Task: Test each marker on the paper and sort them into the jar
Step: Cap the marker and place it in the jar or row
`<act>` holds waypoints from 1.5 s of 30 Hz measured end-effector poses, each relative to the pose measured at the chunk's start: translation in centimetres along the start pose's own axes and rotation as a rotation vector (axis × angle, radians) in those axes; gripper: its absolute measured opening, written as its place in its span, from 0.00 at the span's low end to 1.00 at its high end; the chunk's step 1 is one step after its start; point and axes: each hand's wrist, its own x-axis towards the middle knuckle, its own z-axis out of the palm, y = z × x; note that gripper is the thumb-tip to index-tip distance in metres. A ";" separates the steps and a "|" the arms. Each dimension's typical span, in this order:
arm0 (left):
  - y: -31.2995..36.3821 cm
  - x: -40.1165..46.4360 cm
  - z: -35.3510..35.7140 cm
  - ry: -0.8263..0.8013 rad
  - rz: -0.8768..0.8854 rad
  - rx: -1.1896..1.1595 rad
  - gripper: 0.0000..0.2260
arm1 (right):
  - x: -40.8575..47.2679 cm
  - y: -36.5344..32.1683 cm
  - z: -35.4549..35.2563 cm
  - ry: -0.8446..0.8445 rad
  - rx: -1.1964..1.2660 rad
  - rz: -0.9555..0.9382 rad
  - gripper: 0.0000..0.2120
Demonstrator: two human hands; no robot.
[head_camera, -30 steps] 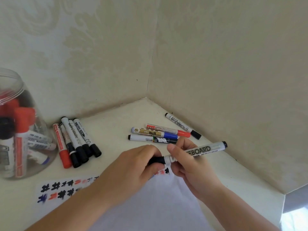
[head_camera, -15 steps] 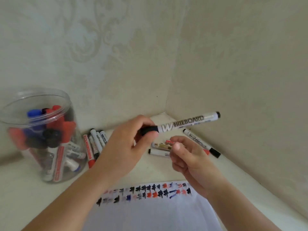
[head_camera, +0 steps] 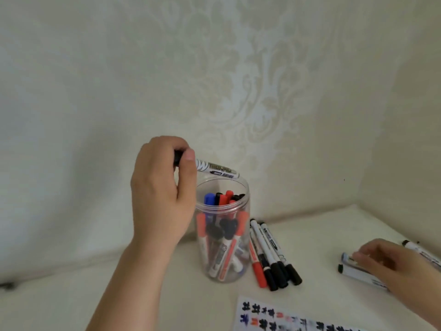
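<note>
The left hand pinches a white marker by its black cap end, thumb and curled fingers round it, holding it nearly level just above the open mouth of the clear jar. The jar stands on the table and holds red, black and blue markers. Four markers lie side by side just right of the jar. The right hand rests on markers at the far right, fingers bent; whether it grips one is unclear. The marked paper lies at the near edge.
</note>
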 end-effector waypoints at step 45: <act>10.3 -15.3 18.0 -1.006 0.327 -0.344 0.08 | -5.8 8.7 -3.4 0.173 -0.389 -0.085 0.21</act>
